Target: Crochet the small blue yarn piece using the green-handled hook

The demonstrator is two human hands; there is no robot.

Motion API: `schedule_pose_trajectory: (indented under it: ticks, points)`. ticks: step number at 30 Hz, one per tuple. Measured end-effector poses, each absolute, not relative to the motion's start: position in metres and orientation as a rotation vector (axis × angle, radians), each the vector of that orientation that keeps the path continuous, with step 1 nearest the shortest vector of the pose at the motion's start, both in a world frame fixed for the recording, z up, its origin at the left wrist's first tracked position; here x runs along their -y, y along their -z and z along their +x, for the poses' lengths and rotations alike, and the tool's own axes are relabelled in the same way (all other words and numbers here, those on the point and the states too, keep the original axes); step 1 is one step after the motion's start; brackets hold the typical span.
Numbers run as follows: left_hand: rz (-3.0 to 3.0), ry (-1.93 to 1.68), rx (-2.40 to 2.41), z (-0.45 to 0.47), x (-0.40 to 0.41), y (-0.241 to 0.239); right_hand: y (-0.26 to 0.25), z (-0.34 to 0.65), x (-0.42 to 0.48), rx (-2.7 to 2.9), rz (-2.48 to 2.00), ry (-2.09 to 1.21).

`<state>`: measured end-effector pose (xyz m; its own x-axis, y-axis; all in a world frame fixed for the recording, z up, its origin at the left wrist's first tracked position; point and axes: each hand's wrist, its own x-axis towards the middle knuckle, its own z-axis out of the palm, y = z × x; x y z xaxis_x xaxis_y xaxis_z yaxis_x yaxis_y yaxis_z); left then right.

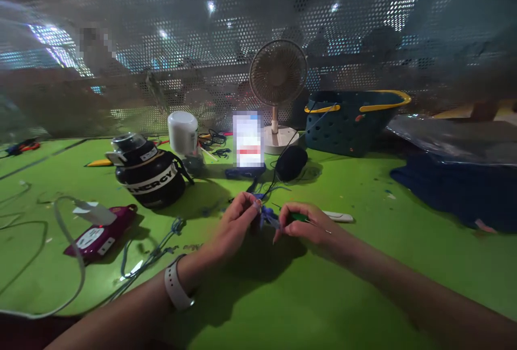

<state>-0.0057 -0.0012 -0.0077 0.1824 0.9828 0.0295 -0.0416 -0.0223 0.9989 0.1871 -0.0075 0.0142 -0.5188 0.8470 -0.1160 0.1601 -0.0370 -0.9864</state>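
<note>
My left hand (236,222) is over the green table (363,285), its fingers pinched on a small blue piece of yarn work (266,214). My right hand (305,223) is closed on a green-handled crochet hook (301,217) whose thin metal shaft sticks out to the right. The hook's tip meets the blue piece between both hands. Dark blue yarn runs from the piece up to a dark yarn ball (291,162) behind. A white watch band is on my left wrist.
A black bottle (147,172) lies on its side at left, with a magenta device (100,231) and white cable beside it. Behind stand a white jar (182,132), a phone (247,141), a small fan (278,78), and a blue basket (351,121). Dark blue cloth (456,188) lies at right.
</note>
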Motion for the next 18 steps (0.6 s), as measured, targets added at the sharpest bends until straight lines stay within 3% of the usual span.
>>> schedule_pose_trajectory:
  ticks: [7,14,18]
  points:
    - [1.297,-1.185,-1.028,-0.004,0.004,0.006,-0.016,0.186,0.010,1.693,-1.171,-1.484]
    - [1.588,-1.328,-0.980,-0.002,0.009,0.007,-0.018,0.176,0.016,1.594,-1.202,-1.642]
    - [1.691,-1.372,-0.948,-0.004,0.009,0.005,-0.023,0.178,0.014,1.668,-1.188,-1.428]
